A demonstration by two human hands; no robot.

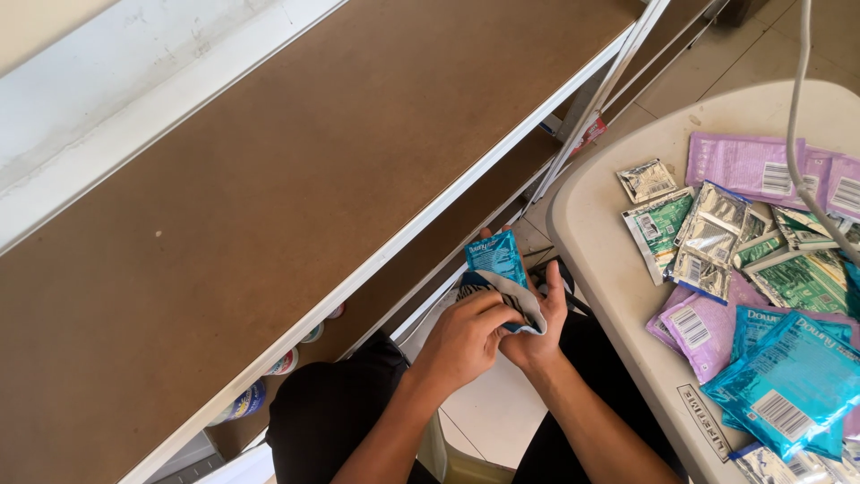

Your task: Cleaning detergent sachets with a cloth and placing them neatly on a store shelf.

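Both hands meet low in the middle of the view, over the person's lap, between the brown shelf board (269, 179) on the left and the pale table (600, 242) on the right. The left hand (466, 336) and the right hand (536, 323) are closed together around a small stack of blue sachets (495, 255), whose tops stick up past the fingers. To keep the stack tidy, it seems best to pinch it near the lower edge and square the edges with the thumbs, since the slick packets could slide apart. The left fingers curl over the front; the right palm backs the stack. More sachets, purple, green and blue (788, 376), lie scattered on the table.
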